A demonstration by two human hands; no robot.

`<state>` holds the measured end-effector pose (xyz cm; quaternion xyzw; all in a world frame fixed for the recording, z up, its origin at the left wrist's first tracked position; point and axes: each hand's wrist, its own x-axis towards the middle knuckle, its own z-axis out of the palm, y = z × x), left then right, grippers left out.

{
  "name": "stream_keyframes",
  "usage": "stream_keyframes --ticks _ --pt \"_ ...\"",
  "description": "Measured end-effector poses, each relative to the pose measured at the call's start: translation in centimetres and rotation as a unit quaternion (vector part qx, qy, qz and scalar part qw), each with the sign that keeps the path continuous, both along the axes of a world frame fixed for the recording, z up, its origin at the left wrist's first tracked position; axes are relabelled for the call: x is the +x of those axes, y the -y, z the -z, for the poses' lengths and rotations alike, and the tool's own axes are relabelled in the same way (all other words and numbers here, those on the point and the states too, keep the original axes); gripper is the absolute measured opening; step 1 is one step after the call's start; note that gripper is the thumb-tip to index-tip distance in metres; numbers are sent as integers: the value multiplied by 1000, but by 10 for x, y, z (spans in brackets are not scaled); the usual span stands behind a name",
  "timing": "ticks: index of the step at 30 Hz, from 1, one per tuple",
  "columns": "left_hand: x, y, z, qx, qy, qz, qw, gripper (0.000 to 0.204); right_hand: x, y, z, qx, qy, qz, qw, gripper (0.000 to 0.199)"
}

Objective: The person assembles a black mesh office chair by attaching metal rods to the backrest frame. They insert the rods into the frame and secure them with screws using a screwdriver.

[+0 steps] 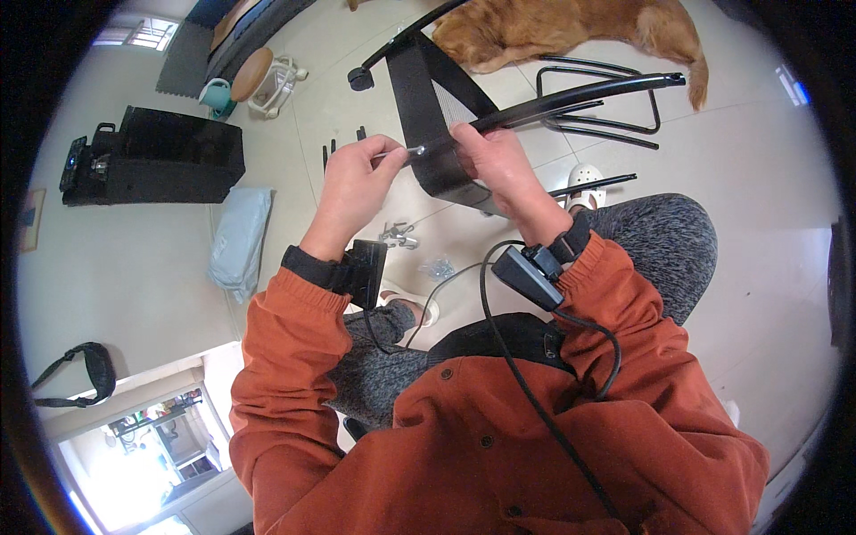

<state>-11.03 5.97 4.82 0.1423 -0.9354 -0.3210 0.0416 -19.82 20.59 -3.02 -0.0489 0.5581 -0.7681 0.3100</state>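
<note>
My left hand (pixel 361 174) is closed in a pinch on a thin silvery metal tool (pixel 401 156). Its tip meets a shiny fastener on a black chair part with a mesh panel (pixel 437 98). On the other side, my right hand (pixel 501 165) grips the same part, the thumb lying by the black curved tube (pixel 575 96) that crosses it. The fingers behind the part are partly hidden. A black caster (pixel 360 78) shows at its far left end.
A brown dog (pixel 571 31) lies just beyond the chair part. Black bent tubing (pixel 655 102) rests on the tiles. Small metal fittings (pixel 398 235) and a clear bag of hardware (pixel 437 268) lie near my feet. Leftward are a black box-shaped device (pixel 174 156) and a pale package (pixel 241 241).
</note>
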Motion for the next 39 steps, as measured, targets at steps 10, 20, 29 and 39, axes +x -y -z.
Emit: stream_keyframes --ticks 10,20,29,39 --pt "-10 -7 -10 -155 42 40 986 18 0 1 5 -28 7 -17 999 32" --pt "-22 -20 -15 -373 77 134 915 15 3 3 3 -63 66 -15 996 25" --pt "-28 1 -19 -401 78 287 866 8 6 2 0 -58 70 -19 996 24" --pt "-10 2 0 -20 -56 101 993 25 -1 2 4 -39 52 -26 998 24"
